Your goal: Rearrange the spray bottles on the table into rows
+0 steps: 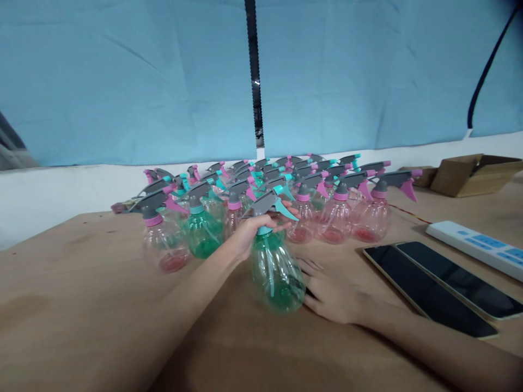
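A green spray bottle (280, 277) with a grey and turquoise trigger head tilts in front of the others. My left hand (255, 231) is closed around its neck, just below the spray head. Beside the bottle's lower right side is my right hand (330, 288), low over the table, fingers reaching toward and partly behind the clear body. Its fingers are spread, and some fingertips are hidden by the bottle. Behind stand several rows of pink and green spray bottles, among them a green one (205, 231) to the left and a pink one (371, 218) to the right.
Two dark phones (417, 288) (461, 277) lie on the wooden table (81, 305) at the right. Beyond them are a white power strip (478, 245) and an open cardboard box (469, 174). Blue sheeting (163, 81) hangs behind the table.
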A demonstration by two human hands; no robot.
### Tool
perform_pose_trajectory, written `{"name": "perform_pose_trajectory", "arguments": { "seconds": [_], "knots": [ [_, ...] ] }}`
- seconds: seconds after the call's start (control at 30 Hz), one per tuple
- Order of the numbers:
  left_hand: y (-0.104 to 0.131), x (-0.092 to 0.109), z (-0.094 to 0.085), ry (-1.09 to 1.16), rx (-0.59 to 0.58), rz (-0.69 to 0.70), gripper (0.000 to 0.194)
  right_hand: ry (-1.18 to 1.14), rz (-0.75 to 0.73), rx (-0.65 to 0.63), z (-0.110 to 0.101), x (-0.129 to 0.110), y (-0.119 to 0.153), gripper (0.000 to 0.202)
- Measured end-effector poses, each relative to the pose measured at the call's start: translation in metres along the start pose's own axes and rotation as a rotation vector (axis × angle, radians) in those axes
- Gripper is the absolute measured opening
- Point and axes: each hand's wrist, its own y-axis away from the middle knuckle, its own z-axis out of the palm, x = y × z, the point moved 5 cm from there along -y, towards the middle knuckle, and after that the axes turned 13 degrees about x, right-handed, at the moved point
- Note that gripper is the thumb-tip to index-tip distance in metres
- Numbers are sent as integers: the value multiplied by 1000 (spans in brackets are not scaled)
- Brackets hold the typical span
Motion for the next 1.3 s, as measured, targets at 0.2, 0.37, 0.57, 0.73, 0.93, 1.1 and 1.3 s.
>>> {"name": "perform_pose_trajectory", "arguments": {
  "seconds": [0.2,0.37,0.57,0.73,0.93,1.1,1.3],
  "knots": [
    [0,-1,1,3,1,-5,39,-9,-1,-1,-1,-1,0,45],
    [3,2,4,-16,56,-10,30,14,-3,-13,0,-1,0,44],
    [6,3,2,-142,145,7,16,-4,13,-12,-1,0,0,46],
    [4,2,1,-76,105,1,25,-14,7,-4,0,1,0,46],
    [6,4,9,-31,2,4,39,-29,16,-9,1,1,0,46],
    [7,5,10,-32,6,11,41,-9,14,-13,0,0,0,47],
    [3,1,6,-4,-19,-6,39,-19,24,-16,0,1,0,49]
  ]
}}
